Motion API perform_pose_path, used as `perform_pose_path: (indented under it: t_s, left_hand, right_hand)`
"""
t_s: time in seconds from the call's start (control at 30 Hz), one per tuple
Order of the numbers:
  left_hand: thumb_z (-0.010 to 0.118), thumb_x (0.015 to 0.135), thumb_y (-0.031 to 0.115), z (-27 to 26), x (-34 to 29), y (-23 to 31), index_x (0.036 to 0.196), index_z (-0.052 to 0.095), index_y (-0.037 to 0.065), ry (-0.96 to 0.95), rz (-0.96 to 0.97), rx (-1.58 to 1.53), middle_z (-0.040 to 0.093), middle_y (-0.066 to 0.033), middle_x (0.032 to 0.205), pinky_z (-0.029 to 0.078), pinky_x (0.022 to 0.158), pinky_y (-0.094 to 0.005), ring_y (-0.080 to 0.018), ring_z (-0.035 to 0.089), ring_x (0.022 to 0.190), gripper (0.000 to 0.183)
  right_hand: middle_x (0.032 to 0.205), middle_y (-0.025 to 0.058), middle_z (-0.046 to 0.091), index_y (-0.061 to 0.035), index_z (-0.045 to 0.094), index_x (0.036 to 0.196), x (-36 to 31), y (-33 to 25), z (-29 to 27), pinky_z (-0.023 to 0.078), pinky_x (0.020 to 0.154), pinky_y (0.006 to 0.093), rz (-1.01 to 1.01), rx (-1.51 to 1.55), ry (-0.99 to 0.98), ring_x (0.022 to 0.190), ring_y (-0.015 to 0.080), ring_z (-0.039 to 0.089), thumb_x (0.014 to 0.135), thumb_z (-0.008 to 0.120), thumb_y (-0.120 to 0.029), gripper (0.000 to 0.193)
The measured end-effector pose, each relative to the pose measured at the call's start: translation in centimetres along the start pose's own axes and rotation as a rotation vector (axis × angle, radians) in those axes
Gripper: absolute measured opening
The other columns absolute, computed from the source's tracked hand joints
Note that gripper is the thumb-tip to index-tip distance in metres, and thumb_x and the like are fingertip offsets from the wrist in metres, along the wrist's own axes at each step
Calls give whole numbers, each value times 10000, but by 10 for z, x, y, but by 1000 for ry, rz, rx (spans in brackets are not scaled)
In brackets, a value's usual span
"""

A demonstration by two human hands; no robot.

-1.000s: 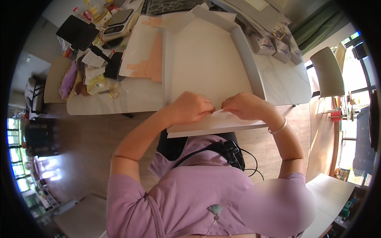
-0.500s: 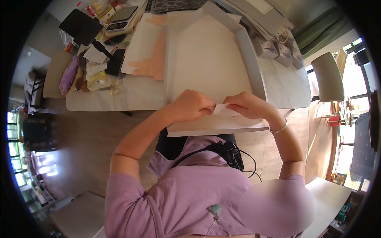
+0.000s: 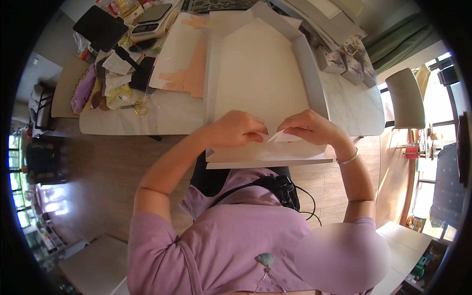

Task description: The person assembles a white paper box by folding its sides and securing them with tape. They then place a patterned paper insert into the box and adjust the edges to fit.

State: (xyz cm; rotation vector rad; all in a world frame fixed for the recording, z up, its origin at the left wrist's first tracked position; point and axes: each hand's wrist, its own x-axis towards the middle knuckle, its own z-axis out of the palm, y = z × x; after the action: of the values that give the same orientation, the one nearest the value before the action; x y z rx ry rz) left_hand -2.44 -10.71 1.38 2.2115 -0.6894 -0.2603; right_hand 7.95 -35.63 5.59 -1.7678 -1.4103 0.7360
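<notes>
right hand (image 3: 310, 129): pinching a white slip (image 3: 280, 137)
left hand (image 3: 237, 129): fingers curled just beside it — can't tell if they grip anything
white slip: over the tray's near end, looks light, easily creased — best held by edges
tray (image 3: 260, 73): likely stiff card, jutting past the table's (image 3: 354, 113) near edge

The right hand (image 3: 312, 127) holds smooth paper (image 3: 282, 137); at its wrist, a shiny metal bangle (image 3: 349, 157); left of the left hand (image 3: 241, 129), glossy marble-look tabletop (image 3: 172, 115); beneath both, a matt card tray (image 3: 258, 73).
</notes>
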Motion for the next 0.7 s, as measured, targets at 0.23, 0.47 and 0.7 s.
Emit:
perform_pose_path:
  t_s: [0.23, 0.47, 0.7]
  left_hand:
    - [707, 886, 116, -9, 4, 0, 1078, 733, 68, -127, 61, -141, 724, -70, 1006, 508, 781, -380, -283, 676, 892, 200]
    - [724, 855, 74, -7, 6, -3, 1014, 721, 49, -98, 86, -150, 706, -73, 948, 509, 753, -376, -285, 676, 864, 161]
    - [728, 843, 71, -4, 4, -6, 959, 724, 52, 3, 43, -68, 696, -68, 903, 501, 728, -373, -275, 671, 849, 118]
  right_hand:
    - [901, 140, 737, -21, 733, 1088, 2, 3, 2, 546, 764, 348, -2, 54, -87, 832, 272, 711, 933, 638, 14, 186]
    - [947, 140, 744, -2, 733, 1042, 6, 7, 8, 549, 754, 349, 31, -25, -134, 839, 284, 713, 925, 655, 10, 142]
    - [900, 139, 731, -10, 724, 1032, 5, -4, 11, 540, 739, 370, 79, -155, -106, 810, 311, 696, 933, 666, -33, 117]
